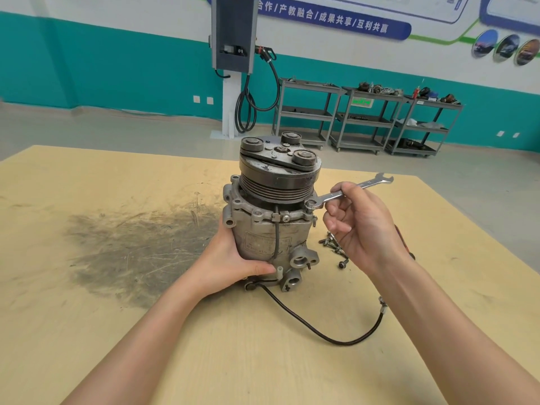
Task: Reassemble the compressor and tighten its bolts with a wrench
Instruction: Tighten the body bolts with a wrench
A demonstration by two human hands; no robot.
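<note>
A grey metal compressor with a black grooved pulley (273, 217) stands upright mid-counter (87, 302). The left hand (233, 258) clasps its body at 8 o'clock. The right hand (359, 226) pinches a silver open-ended wrench (350, 190) seated on a flange bolt (309, 204) at 3 o'clock. Loose bolts (334, 247) lie beside the base.

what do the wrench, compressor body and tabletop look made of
Wrench: polished steel, judging by its bright shine. Compressor body: probably cast aluminium, dull grey and rough. Tabletop: pale wood or board, unfinished-looking, with a dark grease stain.
</note>
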